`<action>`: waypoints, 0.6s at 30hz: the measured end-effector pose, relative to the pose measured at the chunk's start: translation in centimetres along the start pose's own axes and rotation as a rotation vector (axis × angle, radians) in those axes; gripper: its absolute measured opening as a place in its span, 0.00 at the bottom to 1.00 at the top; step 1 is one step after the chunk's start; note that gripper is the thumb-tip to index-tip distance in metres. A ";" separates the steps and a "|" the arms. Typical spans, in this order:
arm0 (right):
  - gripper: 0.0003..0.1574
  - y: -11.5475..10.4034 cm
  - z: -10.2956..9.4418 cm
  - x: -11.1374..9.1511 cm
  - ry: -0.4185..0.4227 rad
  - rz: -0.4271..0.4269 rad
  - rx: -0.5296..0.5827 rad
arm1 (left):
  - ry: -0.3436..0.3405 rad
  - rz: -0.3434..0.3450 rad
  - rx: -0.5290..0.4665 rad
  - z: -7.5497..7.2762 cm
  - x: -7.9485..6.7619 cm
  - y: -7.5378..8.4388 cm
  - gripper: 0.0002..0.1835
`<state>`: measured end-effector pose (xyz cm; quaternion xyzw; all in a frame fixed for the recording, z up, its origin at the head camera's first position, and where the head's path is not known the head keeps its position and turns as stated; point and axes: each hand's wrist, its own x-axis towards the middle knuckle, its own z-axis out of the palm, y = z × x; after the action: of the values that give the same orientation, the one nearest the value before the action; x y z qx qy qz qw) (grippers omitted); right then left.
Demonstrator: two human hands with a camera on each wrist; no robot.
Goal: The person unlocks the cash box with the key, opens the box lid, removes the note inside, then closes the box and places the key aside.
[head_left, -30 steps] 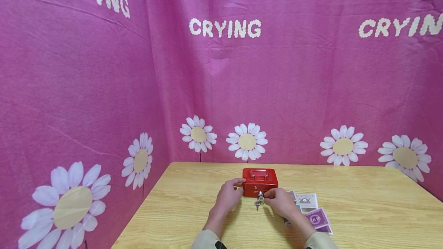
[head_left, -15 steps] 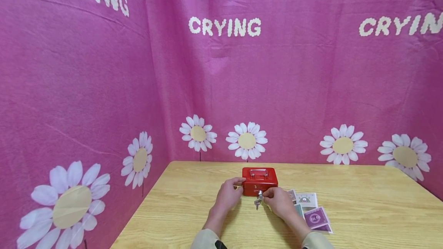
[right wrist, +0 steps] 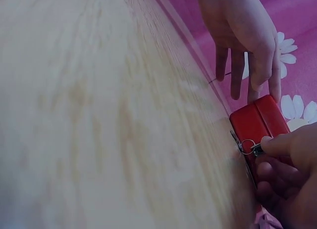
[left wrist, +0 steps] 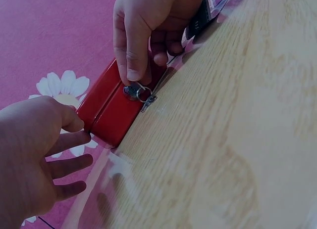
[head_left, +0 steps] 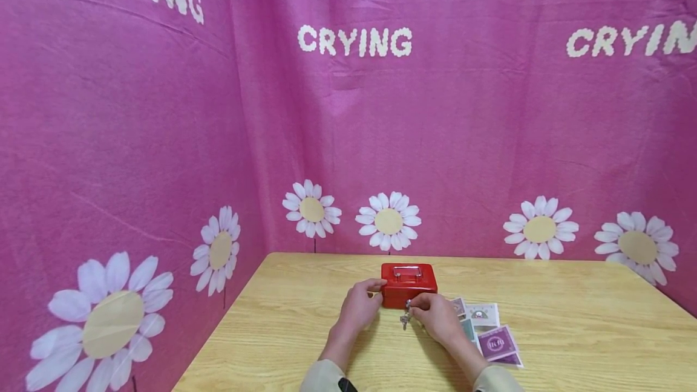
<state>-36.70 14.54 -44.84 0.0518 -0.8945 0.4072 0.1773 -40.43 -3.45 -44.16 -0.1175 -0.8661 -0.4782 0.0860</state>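
A small red metal cash box (head_left: 397, 299) with a silver carry handle (head_left: 407, 271) on its lid sits closed on the table. My right hand (head_left: 438, 316) pinches a key at the lock on its front, the key's head mostly hidden by thumb and forefinger. From that key hangs a ring (left wrist: 144, 94) with a second, spare key (head_left: 405, 322). My left hand (head_left: 358, 307) touches the box's left front corner with thumb and forefinger, its other fingers (left wrist: 72, 165) extended and apart, as the left wrist view shows.
To the right of the box lie several play banknotes, among them a purple one (head_left: 497, 343), a white one (head_left: 482, 314) and a green one (head_left: 469, 329), partly behind my right hand. The wooden table (head_left: 294, 295) meets a pink flowered cloth (head_left: 463, 138) at the back and left.
My right fingers have shifted slightly left and turned over the key, covering more of its head. My left hand and the box have stayed in place.
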 end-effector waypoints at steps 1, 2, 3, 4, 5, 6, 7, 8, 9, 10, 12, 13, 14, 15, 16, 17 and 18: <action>0.03 0.0 0.0 0.0 -0.001 0.007 0.016 | 0.001 0.000 0.000 0.0 0.0 0.0 0.18; 0.04 0.0 0.1 -0.1 -0.007 0.019 0.042 | 0.002 -0.001 0.002 0.0 0.0 0.1 0.18; 0.05 0.0 0.1 -0.1 -0.014 0.032 0.066 | 0.004 -0.002 0.003 0.0 0.0 0.1 0.18; 0.05 -0.1 0.1 -0.1 -0.023 0.042 0.088 | 0.005 -0.002 0.004 -0.1 -0.1 0.1 0.18; 0.06 -0.1 0.1 -0.1 -0.032 0.055 0.107 | 0.007 -0.002 0.005 0.0 -0.1 0.1 0.18; 0.06 -0.1 0.2 -0.1 -0.041 0.075 0.128 | 0.009 -0.003 0.006 0.0 -0.1 0.2 0.18; 0.07 -0.1 0.3 -0.1 -0.048 0.090 0.145 | 0.009 -0.004 0.005 0.0 -0.1 0.2 0.18; 0.08 -0.1 0.3 -0.1 -0.057 0.102 0.156 | 0.010 -0.005 0.006 0.0 -0.1 0.2 0.18; 0.08 -0.1 0.2 -0.1 -0.062 0.111 0.163 | 0.011 -0.004 0.006 0.0 -0.1 0.2 0.18; 0.08 -0.2 0.2 -0.1 -0.066 0.120 0.169 | 0.012 -0.004 0.007 0.0 -0.1 0.2 0.18; 0.09 -0.3 0.2 -0.2 -0.072 0.139 0.182 | 0.013 -0.003 0.009 0.1 -0.1 0.1 0.18; 0.09 -0.3 0.2 -0.2 -0.075 0.146 0.190 | 0.014 -0.003 0.011 0.1 -0.1 0.1 0.17; 0.09 -0.4 0.1 -0.2 -0.077 0.151 0.193 | 0.016 -0.001 0.015 0.1 0.0 0.1 0.17; 0.09 -0.4 0.1 -0.3 -0.078 0.155 0.200 | 0.018 -0.001 0.018 0.2 0.0 0.1 0.17; 0.08 -0.5 0.1 -0.3 -0.080 0.160 0.207 | 0.021 0.001 0.022 0.2 0.0 0.1 0.17; 0.09 -0.5 0.1 -0.3 -0.082 0.163 0.213 | 0.024 0.003 0.027 0.2 0.0 0.1 0.16; 0.09 -0.6 0.1 -0.3 -0.084 0.166 0.218 | 0.028 0.004 0.032 0.3 0.0 0.1 0.16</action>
<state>-36.33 14.06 -44.62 0.0134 -0.8526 0.5129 0.0989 -40.45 -3.18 -44.22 -0.1110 -0.8721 -0.4659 0.1007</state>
